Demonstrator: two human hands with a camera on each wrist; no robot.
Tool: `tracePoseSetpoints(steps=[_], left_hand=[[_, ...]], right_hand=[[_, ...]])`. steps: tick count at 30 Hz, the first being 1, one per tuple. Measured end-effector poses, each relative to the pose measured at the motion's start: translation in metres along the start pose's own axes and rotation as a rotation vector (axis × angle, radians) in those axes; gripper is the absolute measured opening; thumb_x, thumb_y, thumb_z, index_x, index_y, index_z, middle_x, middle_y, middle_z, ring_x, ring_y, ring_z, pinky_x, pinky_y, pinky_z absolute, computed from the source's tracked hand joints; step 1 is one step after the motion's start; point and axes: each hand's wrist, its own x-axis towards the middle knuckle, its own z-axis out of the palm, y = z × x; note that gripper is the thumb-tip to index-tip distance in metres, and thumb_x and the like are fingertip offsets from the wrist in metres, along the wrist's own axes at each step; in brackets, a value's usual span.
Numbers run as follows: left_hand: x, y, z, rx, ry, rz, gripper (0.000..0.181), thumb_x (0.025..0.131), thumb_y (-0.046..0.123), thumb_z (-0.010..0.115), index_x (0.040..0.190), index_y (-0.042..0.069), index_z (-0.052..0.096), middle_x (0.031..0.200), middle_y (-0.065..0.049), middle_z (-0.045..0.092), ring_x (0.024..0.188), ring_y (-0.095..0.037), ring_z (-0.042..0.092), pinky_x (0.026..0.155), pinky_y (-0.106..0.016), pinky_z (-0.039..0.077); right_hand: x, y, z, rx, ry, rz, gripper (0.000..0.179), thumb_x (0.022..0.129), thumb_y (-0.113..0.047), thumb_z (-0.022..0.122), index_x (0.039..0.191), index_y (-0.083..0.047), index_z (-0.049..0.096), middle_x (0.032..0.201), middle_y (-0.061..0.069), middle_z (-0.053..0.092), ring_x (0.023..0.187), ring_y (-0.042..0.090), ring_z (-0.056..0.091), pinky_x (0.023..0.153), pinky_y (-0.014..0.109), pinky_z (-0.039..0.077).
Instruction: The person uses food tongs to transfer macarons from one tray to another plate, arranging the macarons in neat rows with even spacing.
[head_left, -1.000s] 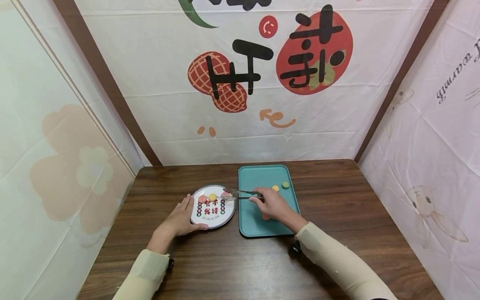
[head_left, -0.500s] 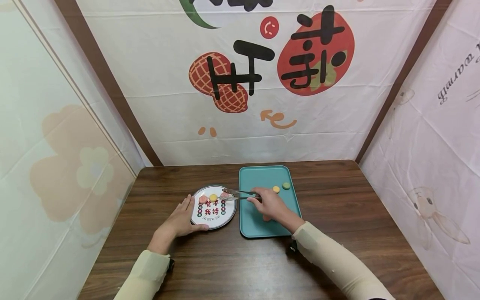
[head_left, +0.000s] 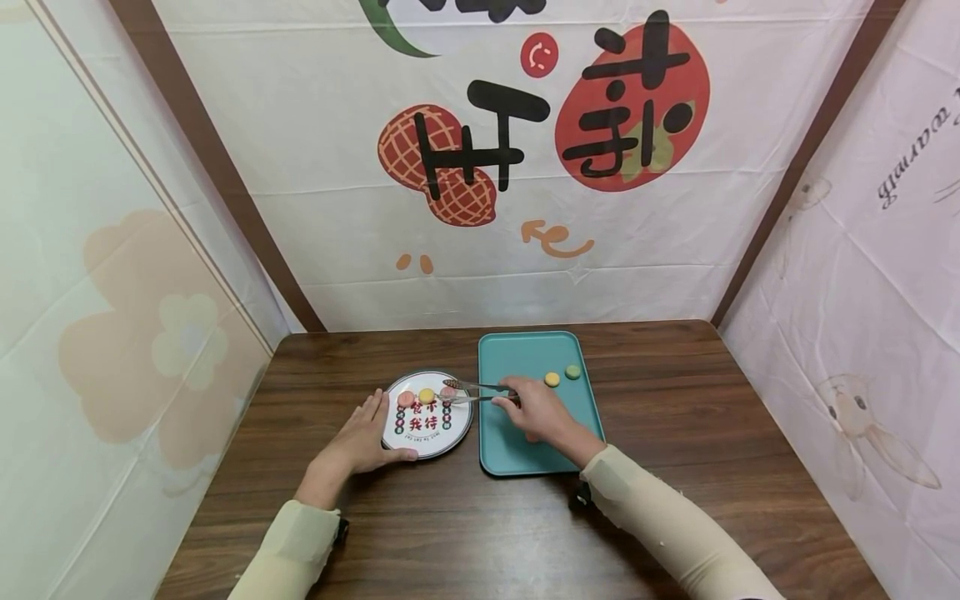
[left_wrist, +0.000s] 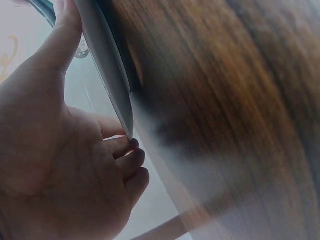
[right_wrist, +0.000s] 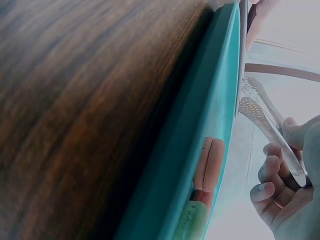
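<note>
My right hand (head_left: 542, 410) holds metal tongs (right_wrist: 270, 132) between thumb and curled fingers, above the teal tray (head_left: 498, 458). The tongs' perforated tips stand apart over the right side of a white plate (head_left: 427, 446), on either side of a pink macaron (head_left: 448, 392). A yellow macaron (head_left: 426, 396) and another pink macaron (head_left: 406, 398) lie to its left on the plate. My left hand (head_left: 363, 435) rests against the plate's left rim, fingers extended along the edge and thumb at the front; the left wrist view shows the fingertips right at the rim.
On the tray sit a yellow macaron (head_left: 552, 379), a green macaron (head_left: 573, 372) and a pink macaron (right_wrist: 209, 165), mostly covered by my right hand in the head view. The wooden table (head_left: 465, 533) has printed fabric walls (head_left: 420, 292) at its back and sides.
My right hand and forearm have shifted slightly left with the tongs, whose tips stay around the pink macaron. The left hand and plate keep their places.
</note>
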Motion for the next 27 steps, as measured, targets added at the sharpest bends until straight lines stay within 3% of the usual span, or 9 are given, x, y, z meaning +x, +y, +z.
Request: tracePoseSetpoints(steps=[27], left_hand=[[-0.0015,0.0019,0.0007,0.029,0.007,0.008,0.137,0.084,0.072,0.08,0.165,-0.016,0.011,0.173,-0.037,0.009,0.163,-0.05,0.009,0.133,-0.06,0.011]], right_hand=[[-0.0028,-0.0011,0.0014,0.006,-0.005,-0.002,0.044,0.109,-0.037,0.066,0.136,-0.003,0.07,0.093,0.001,0.071,0.064,0.007,0.056,0.056,0.029,0.05]])
